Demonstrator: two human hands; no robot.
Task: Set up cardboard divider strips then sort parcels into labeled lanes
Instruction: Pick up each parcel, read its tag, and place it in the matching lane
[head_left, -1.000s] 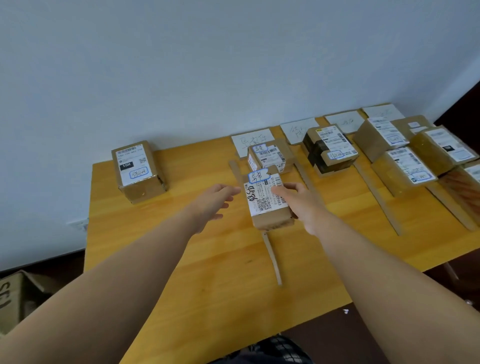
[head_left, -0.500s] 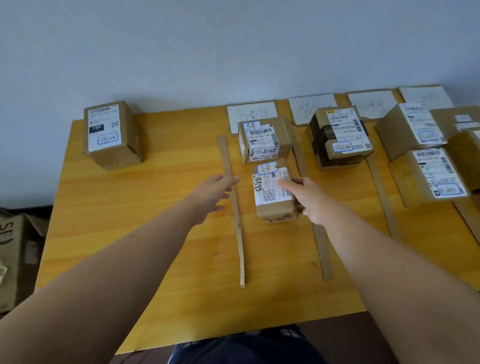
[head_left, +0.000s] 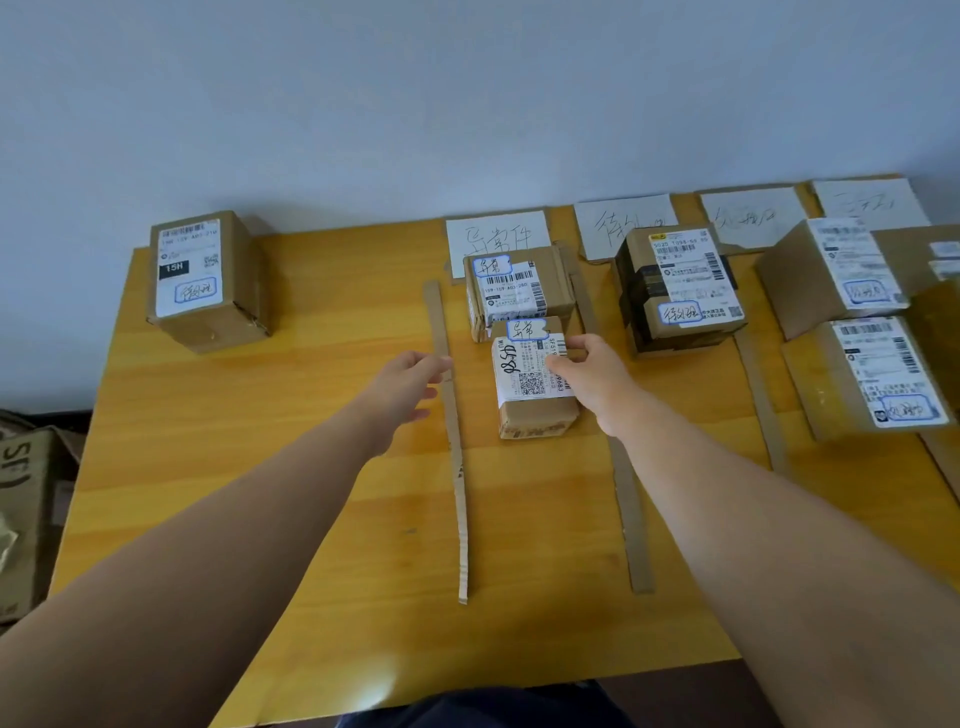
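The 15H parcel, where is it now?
In the head view, the 15H parcel stands alone far left on the table, well left of the leftmost divider strip.

Both forearms are bare as far back as you can see, right out to the left hand (head_left: 410, 382) and right hand (head_left: 592, 371), which are plain bare too. The only clothing showing is a patch of dark navy fabric (head_left: 483, 709) just below the near edge of the surface (head_left: 260, 467). Can't tell what garment it is.
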